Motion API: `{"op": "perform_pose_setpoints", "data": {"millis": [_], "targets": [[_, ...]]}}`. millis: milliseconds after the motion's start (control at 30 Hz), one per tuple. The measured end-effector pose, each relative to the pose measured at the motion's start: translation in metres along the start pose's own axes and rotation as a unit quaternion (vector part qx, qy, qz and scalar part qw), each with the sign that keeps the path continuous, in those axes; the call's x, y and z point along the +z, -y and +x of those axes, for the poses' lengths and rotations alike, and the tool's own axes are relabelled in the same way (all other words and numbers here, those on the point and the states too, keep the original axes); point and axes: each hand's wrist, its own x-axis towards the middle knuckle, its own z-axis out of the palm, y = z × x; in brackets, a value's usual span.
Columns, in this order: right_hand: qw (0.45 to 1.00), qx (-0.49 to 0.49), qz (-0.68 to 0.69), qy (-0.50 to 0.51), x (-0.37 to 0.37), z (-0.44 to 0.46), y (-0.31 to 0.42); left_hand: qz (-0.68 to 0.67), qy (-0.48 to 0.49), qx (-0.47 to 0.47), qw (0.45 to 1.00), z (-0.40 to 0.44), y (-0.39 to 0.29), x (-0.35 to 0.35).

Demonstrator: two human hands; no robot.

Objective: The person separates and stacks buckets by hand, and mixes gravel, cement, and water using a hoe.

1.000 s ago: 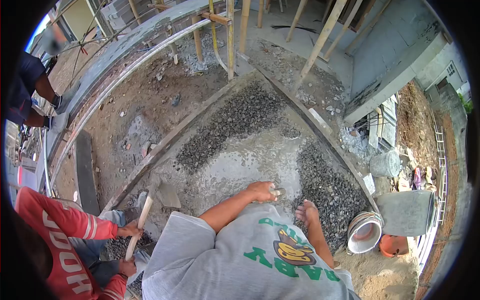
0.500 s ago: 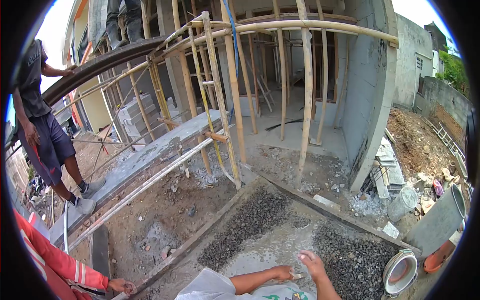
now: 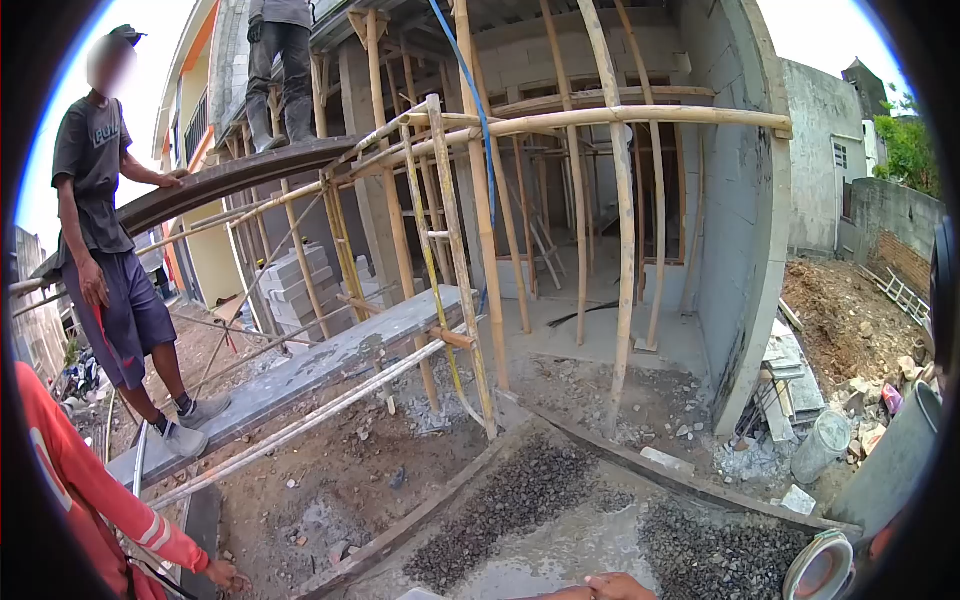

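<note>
At the bottom edge of the head view, my right hand and my left hand are close together and seem to touch. Both are largely cut off by the frame, so their fingers and anything between them cannot be made out. Just beyond them lies wet grey slurry on the ground. Dark gravel is spread to its left, and another gravel heap sits to its right. Thin boards border this patch.
Bamboo scaffolding stands ahead before a block building. One person stands on a sloping plank at left; another stands higher up. A red-sleeved person is at lower left. Buckets and rubble lie right.
My view has tilted upward, so the scene sits lower. My hands have come together and dropped to the bottom edge. The red-sleeved person's hand is farther left in view.
</note>
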Motion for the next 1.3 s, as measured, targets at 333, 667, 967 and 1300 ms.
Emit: {"op": "perform_pose_setpoints", "data": {"millis": [333,667,967,1300], "targets": [[0.933,0.265,0.139,-0.199,0.026,-0.14,-0.161,0.004,-0.016,-0.038,0.999,0.004,0.01,0.012],[0.955,0.102,-0.272,-0.065,0.097,-0.197,-0.116,0.055,0.003,-0.057,0.997,0.002,-0.009,0.005],[0.951,0.182,-0.245,-0.056,0.078,-0.191,-0.133,0.044,0.015,-0.058,0.997,-0.011,-0.021,-0.006],[0.938,0.209,-0.274,-0.037,0.067,-0.118,-0.145,0.074,-0.017,-0.064,0.995,-0.019,-0.037,-0.008]]}}
